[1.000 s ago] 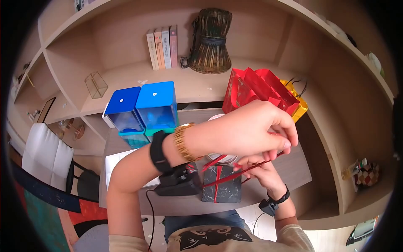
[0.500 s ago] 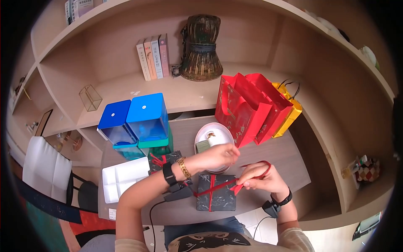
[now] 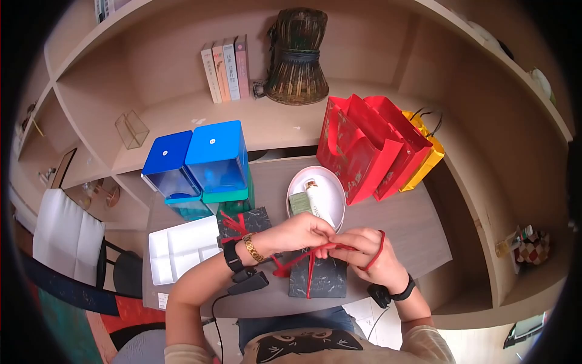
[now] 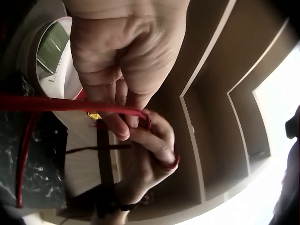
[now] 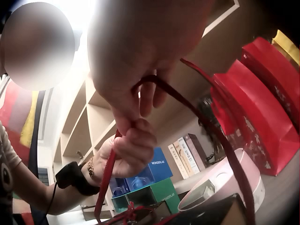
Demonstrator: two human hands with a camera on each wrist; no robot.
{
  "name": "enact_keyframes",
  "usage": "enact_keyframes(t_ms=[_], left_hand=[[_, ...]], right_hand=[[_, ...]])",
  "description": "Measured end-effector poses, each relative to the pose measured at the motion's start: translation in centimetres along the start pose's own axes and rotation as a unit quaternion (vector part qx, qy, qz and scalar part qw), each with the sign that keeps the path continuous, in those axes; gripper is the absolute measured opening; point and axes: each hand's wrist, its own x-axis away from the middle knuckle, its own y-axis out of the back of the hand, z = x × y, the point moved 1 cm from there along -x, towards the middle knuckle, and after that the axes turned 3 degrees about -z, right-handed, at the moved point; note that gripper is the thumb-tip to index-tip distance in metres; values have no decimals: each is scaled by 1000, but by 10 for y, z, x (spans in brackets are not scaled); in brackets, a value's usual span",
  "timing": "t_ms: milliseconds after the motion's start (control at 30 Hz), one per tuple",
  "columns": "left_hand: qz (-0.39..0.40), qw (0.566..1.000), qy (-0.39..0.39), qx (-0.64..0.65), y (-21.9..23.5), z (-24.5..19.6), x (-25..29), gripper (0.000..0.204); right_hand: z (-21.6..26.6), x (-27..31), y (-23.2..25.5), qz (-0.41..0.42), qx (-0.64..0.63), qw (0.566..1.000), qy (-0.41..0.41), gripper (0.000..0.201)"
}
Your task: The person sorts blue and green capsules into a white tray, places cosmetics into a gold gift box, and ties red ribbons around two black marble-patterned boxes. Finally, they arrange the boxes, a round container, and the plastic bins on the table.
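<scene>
A black marbled box (image 3: 330,282) lies near the table's front edge, a red ribbon (image 3: 310,279) running over it. Above its back edge the left hand (image 3: 298,233) and right hand (image 3: 377,258) meet at the fingertips. Pinched in the left fingers is a stretch of ribbon (image 4: 61,104). The right hand (image 5: 145,42) grips ribbon between thumb and fingers, and a loop of it passes round the back of that hand. Just beyond it, in the right wrist view, are the left hand's curled fingers (image 5: 133,145). The exact crossing of the ribbon is hidden by fingers.
Left of the box are another black box (image 3: 257,218) with a red bow and a white divided tray (image 3: 176,267). Behind stand blue-lidded containers (image 3: 215,151), an oval pink-rimmed box (image 3: 344,203) holding a tube and green carton, and red bags (image 3: 357,151).
The left hand swung off to the left from over the box, then came back to the right hand and now pinches ribbon there. The right hand has risen slightly, ribbon looped round it.
</scene>
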Motion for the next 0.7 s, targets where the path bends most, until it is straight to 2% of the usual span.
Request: enact_keyframes(t_ms=[67, 100, 167, 200, 233, 300, 367, 400, 500, 533, 567, 633, 667, 700], left_hand=[[-73, 996, -41, -35, 0, 1, 8, 16], [-133, 982, -78, -114, 2, 2, 15, 15], [-246, 919, -148, -269, 10, 3, 35, 12], [-278, 898, -150, -305, 13, 6, 48, 11], [-309, 875, -151, -340, 13, 9, 63, 11], [-356, 836, -154, -389, 11, 20, 88, 10], [-391, 807, -156, -415, 5, 37, 110, 9], [-399, 797, -129, -435, 5, 46, 118, 8], [-416, 763, -65, -490, 2, 67, 133, 9], [-420, 750, -57, -508, 0, 71, 134, 11], [-424, 737, -50, -525, -2, 73, 135, 13], [-443, 695, -105, -556, -15, 60, 126, 20], [-454, 672, -133, -570, -22, 55, 120, 24], [-431, 689, -136, -567, -28, 55, 116, 25]], right_hand=[[-2, 3, -3, -41, -51, 998, -16, 26], [-5, 10, -4, -57, -101, 992, -55, 22], [-16, 38, -2, -89, -197, 967, -131, 19], [-21, 53, 0, -108, -225, 949, -193, 20], [-20, 68, 0, -143, -299, 895, -298, 22], [-31, 97, 2, -190, -364, 852, -324, 27], [-29, 123, 3, -203, -404, 785, -424, 31], [-28, 133, 3, -206, -423, 745, -472, 33], [-33, 156, 2, -171, -361, 692, -601, 39], [-35, 159, 0, -145, -346, 672, -638, 50], [-35, 160, 4, -94, -280, 685, -666, 54], [-31, 153, 14, 11, -142, 698, -702, 62], [-29, 150, 15, -14, -85, 722, -687, 60], [-25, 142, 16, -24, -61, 756, -651, 53]])
